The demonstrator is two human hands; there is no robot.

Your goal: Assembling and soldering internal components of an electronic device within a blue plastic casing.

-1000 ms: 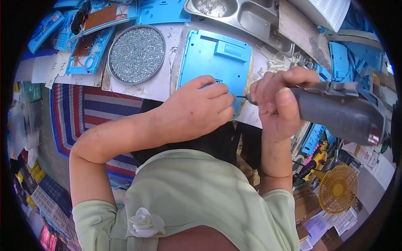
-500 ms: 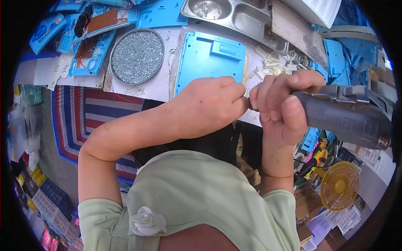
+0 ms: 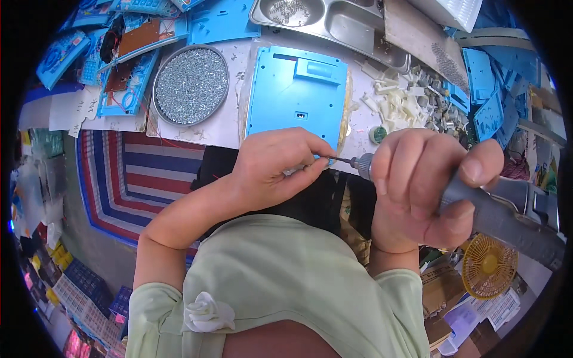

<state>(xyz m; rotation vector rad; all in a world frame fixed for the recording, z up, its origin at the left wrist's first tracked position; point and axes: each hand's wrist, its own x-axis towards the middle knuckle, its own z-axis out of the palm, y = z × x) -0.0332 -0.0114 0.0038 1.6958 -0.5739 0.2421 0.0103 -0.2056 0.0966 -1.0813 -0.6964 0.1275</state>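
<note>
we've got the right hand (image 3: 421, 191) clenched round the grey electric screwdriver (image 3: 501, 209), heavy, rigid. left hand (image 3: 277, 167) fingers pinch at its bit tip (image 3: 340, 160), probably a tiny slippery screw, over the blue panel (image 3: 295, 95) edge.

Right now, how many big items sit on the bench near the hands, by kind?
Electric screwdriver: 1
Blue plastic panel: 1
Round tray of screws: 1
Steel compartment tray: 1
Total: 4
</note>
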